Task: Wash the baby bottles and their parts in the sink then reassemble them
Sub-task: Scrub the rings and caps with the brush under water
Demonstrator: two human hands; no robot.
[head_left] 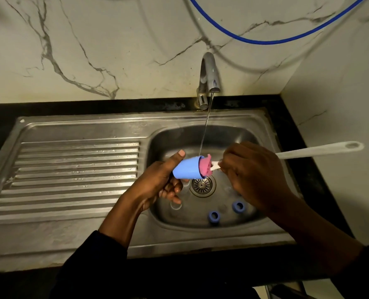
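Just above the drain (201, 185), the blue cap (186, 168) is held in the curled fingers (170, 194) of the left hand (157, 184), while the brush (308, 152) is gripped by the right hand (252, 175) with its pink sponge pushed into the cap's mouth. If the brush is driven too hard, the wet cap could be forced from that grip and dropped beside the drain, where two blue rings (214, 216) lie.

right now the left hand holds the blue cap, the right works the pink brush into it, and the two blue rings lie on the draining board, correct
No: the head view shows the two blue rings lying inside the sink basin. The rest holds.
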